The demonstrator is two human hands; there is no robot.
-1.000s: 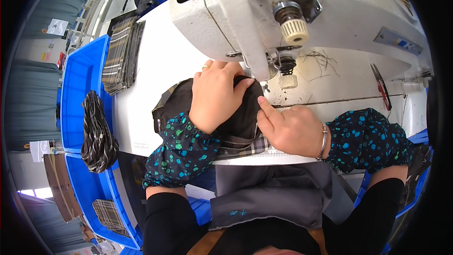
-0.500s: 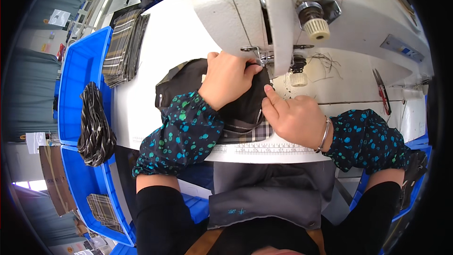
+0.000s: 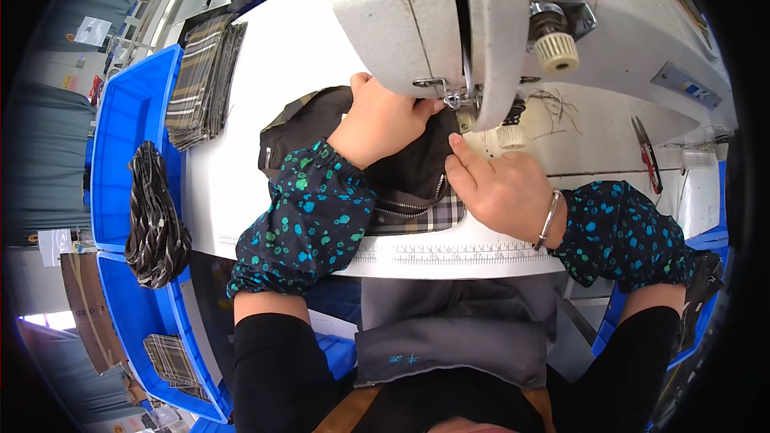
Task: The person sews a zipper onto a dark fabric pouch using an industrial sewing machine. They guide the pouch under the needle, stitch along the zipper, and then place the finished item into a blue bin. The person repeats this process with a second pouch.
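Note:
A dark cloth piece with a plaid edge and a zipper [image 3: 405,210] lies under the sewing machine head [image 3: 401,24]. Its upper right corner reaches the presser foot [image 3: 459,100]. My left hand [image 3: 381,122] rests on the cloth with bent fingers, thumb and forefinger pinched at the seam beside the foot. What is under its palm is hidden. At the cloth's right edge is my right hand [image 3: 504,192], its forefinger stretched toward the foot and its thumb near the zipper's end. Its other fingers are curled.
On the left, a stack of plaid pieces [image 3: 204,80] stands beside a blue bin [image 3: 132,96], over whose edge dark strips [image 3: 156,220] hang. A lower bin [image 3: 136,297] holds plaid pieces. Scissors [image 3: 648,152] and loose threads [image 3: 553,108] lie right. A ruler strip [image 3: 449,255] runs along the table's front.
The whole view has shifted slightly, with the machine head now farther right in it. Both hands keep nearly the same pose on the cloth.

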